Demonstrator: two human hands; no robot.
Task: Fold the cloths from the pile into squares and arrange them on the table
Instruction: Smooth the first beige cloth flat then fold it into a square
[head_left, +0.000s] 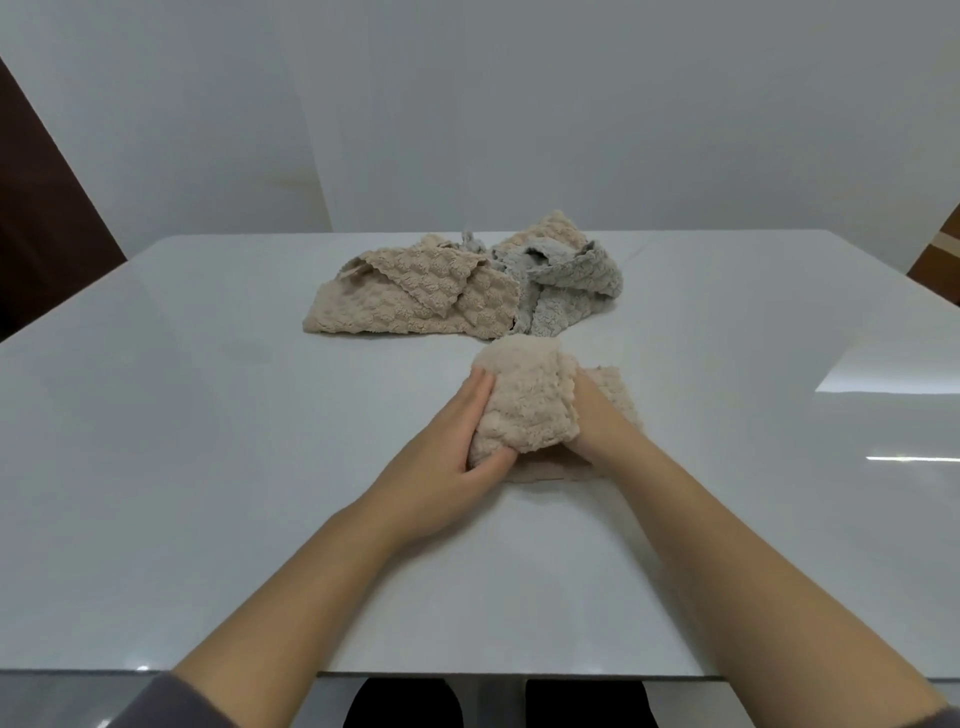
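A beige textured cloth (530, 400) lies bunched and partly folded on the white table (234, 415), just right of centre. My left hand (457, 457) grips its left side, thumb under the near edge and fingers along the fold. My right hand (597, 421) holds the cloth's right side, its fingers hidden under the raised flap. Behind them sits the pile: a crumpled beige cloth (415, 296) on the left and a grey cloth (566, 286) on the right, with another beige piece (550, 228) showing at the back.
A white wall runs behind the table. Dark brown furniture (47, 218) stands at the far left and a brown piece (940, 260) at the far right. The table's near edge (493, 675) lies close to my body.
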